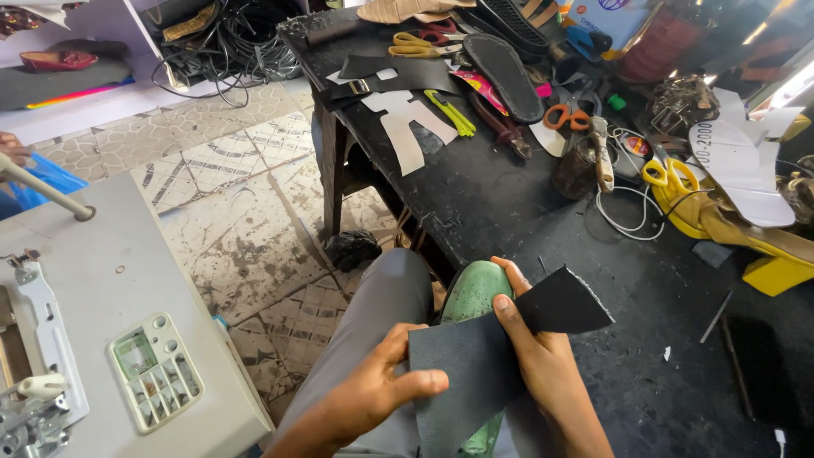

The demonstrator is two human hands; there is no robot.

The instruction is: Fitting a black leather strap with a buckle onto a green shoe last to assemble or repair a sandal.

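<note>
My black workbench [509,212] stands on a worn, patterned tile floor [246,212]. A grey sewing machine [110,339] sits at my left, and a white shelf [76,102] lines the far wall.

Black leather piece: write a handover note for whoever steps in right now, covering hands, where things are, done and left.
Left hand: grips the near edge of the black leather piece, thumb on top.
Right hand: pinches the piece further up, fingers over its upper edge.
The piece is draped over a green shoe last that rests on the person's lap, beside the black worktable.
Within reach on the table: yellow-handled scissors, orange-handled scissors, white paper patterns, a black sole.
Done: leather laid on the last.
Left: nothing fixes it to the last yet; edges are loose and untrimmed.
</note>
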